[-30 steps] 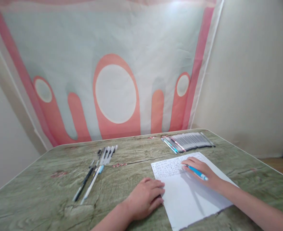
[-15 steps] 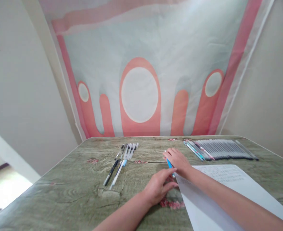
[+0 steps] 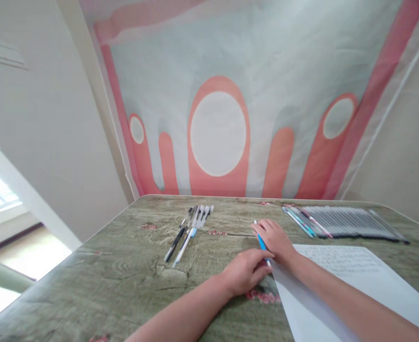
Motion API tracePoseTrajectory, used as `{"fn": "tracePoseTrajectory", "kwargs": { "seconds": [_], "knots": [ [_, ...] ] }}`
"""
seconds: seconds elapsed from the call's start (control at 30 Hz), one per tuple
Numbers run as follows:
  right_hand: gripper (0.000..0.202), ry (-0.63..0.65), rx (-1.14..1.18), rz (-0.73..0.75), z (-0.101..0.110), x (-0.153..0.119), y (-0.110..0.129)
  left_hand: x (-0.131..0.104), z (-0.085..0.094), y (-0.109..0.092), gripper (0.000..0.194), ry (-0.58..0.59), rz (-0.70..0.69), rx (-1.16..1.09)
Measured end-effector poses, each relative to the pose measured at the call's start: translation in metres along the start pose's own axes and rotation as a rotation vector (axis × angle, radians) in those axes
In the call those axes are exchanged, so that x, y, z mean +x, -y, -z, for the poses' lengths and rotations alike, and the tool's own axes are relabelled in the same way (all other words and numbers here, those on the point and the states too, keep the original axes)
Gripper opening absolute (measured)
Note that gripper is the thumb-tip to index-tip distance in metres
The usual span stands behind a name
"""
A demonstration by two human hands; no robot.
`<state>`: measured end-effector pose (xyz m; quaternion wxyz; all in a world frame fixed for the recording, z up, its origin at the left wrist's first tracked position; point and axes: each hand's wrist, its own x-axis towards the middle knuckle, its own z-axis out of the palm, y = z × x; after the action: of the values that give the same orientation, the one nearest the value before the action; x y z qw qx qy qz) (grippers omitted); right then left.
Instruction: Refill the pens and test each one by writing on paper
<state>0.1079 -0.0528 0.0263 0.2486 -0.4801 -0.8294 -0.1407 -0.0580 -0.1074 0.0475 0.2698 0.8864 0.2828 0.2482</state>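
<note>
A blue-and-white pen point(image 3: 261, 242) is held at a slant just above the tabletop, between my two hands. My right hand point(image 3: 274, 241) is closed around its upper part, with the white tip showing past the fingers. Lower down, my left hand point(image 3: 247, 271) pinches the other end between thumb and forefinger. Under my right forearm lies a white sheet of paper point(image 3: 368, 280) with rows of handwriting near its top. The hands hide part of the pen, so its full length cannot be made out.
Several pens lie on the left of the wood-patterned table point(image 3: 124, 270), among them a black pen point(image 3: 175, 244) and a white-and-blue pen point(image 3: 185, 246). A row of clear pens with dark ends point(image 3: 355, 223) lies at the back right. Beyond stands a pink-and-grey printed backdrop point(image 3: 216, 133).
The whole view has shifted, so the table and hands sit further right in the picture. My left thumb and forefinger have come closer together at the pen's lower end. My right hand keeps its hold.
</note>
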Motion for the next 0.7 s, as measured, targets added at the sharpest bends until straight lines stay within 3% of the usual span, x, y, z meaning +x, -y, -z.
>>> {"fn": "tracePoseTrajectory", "kwargs": {
  "seconds": [0.1, 0.23, 0.33, 0.43, 0.57, 0.7],
  "knots": [
    [0.035, -0.005, 0.191, -0.108, -0.002, -0.001, -0.005, 0.0, -0.001, 0.004, 0.033, -0.037, 0.061, -0.005],
    [0.03, 0.074, 0.686, -0.396, -0.003, 0.0, -0.008, 0.0, -0.003, 0.01, 0.03, -0.114, 0.1, 0.01],
    [0.033, 0.203, 1.025, -0.477, -0.001, 0.002, -0.004, 0.001, -0.002, 0.011, 0.029, -0.084, 0.091, 0.067],
    [0.037, 0.278, 1.147, -0.513, 0.001, 0.004, 0.0, 0.001, -0.001, 0.009, 0.032, -0.024, 0.058, 0.133],
    [0.031, 0.202, 1.036, -0.524, 0.002, 0.01, -0.02, -0.001, 0.0, 0.004, 0.048, 0.011, 0.011, 0.222],
    [0.025, 0.074, 0.446, -0.527, 0.004, 0.007, -0.072, -0.001, -0.003, 0.005, 0.041, 0.11, -0.141, 0.304]
  ]
}}
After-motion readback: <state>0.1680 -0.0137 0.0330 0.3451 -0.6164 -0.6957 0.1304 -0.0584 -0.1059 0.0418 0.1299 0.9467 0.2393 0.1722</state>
